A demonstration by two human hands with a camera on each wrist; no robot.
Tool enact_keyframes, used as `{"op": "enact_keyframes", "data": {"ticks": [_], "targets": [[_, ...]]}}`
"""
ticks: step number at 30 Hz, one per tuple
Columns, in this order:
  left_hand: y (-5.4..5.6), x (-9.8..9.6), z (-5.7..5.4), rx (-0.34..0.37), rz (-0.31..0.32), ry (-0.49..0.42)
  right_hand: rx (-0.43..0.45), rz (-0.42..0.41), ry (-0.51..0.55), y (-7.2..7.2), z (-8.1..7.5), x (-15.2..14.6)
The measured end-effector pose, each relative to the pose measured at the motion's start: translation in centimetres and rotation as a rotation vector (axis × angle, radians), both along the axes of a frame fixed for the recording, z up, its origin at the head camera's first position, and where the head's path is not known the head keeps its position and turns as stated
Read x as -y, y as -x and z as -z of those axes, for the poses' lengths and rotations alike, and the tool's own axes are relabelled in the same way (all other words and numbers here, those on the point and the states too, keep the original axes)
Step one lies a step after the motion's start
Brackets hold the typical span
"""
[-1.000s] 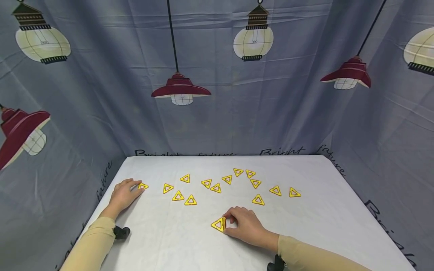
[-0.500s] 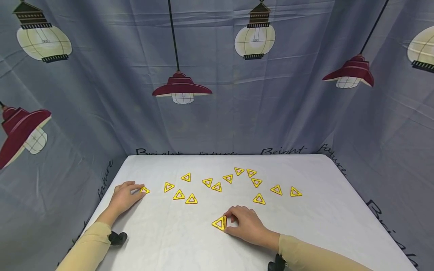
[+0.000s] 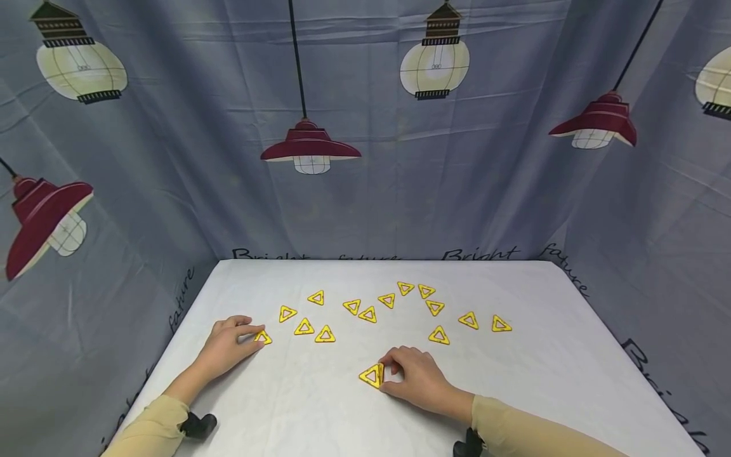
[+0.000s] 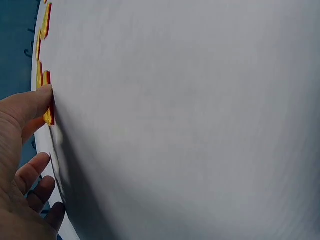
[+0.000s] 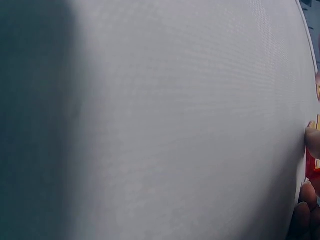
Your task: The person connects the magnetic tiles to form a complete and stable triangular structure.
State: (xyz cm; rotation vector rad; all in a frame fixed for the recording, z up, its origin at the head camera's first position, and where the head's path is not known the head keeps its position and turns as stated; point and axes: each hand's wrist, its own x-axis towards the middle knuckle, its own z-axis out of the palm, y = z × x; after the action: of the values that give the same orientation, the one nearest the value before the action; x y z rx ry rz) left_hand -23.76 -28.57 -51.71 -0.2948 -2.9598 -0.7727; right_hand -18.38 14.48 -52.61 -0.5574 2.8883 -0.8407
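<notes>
In the head view my left hand (image 3: 225,352) pinches a yellow triangular frame tile (image 3: 264,338) between thumb and forefinger, at the left of the white table. The left wrist view shows this tile (image 4: 48,117) nearly edge-on, with a red side; the other fingers are apart from it. My right hand (image 3: 419,379), near the table's front middle, grips yellow triangular tiles. One tile (image 3: 371,376) faces the head camera, and another (image 3: 381,374) stands against its right edge. In the right wrist view only fingertips and a red-and-yellow piece (image 5: 312,165) show at the right edge.
Several more yellow triangular tiles lie scattered across the white table (image 3: 320,406), among them one tile (image 3: 325,334) right of my left hand and one tile (image 3: 439,336) behind my right hand. A grey-blue curtain (image 3: 371,209) printed with lamps surrounds the table's back and sides.
My left hand has moved right and toward the front edge, carrying its tile along. My right hand and its tiles have stayed in place. The head view has shifted slightly.
</notes>
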Motion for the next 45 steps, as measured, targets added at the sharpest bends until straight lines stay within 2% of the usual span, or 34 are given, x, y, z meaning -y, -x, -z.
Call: {"op": "enact_keyframes", "data": {"ticks": [9, 14, 21, 26, 30, 37, 41, 45], "targets": [[-1.5, -2.2, 0.2, 0.016, 0.025, 0.023, 0.001, 0.005, 0.007, -0.1, 0.1, -0.1], [-2.4, -3.8, 0.1, 0.038, 0.068, 0.027, -0.004, 0.009, 0.010, -0.3, 0.0, -0.2], [-3.3, -6.5, -0.1, 0.061, 0.197, 0.064, -0.006, 0.012, 0.008, -0.3, 0.0, -0.3], [-3.7, -8.5, -0.4, 0.035, 0.315, 0.060, -0.002, 0.011, 0.010, -0.3, 0.2, -0.4], [-3.7, -10.1, -0.4, 0.010, 0.380, 0.057, -0.004, 0.011, 0.012, -0.3, 0.2, -0.4], [-3.2, -12.5, -0.5, -0.002, 0.456, 0.070, -0.009, 0.014, 0.006, -0.2, 0.2, -0.2], [-2.9, -13.2, -0.4, 0.014, 0.467, 0.060, -0.006, 0.011, 0.007, -0.3, 0.1, -0.1], [-2.8, -13.6, -0.3, 0.022, 0.451, 0.054, -0.007, 0.012, -0.002, -0.2, 0.1, 0.0]]}}
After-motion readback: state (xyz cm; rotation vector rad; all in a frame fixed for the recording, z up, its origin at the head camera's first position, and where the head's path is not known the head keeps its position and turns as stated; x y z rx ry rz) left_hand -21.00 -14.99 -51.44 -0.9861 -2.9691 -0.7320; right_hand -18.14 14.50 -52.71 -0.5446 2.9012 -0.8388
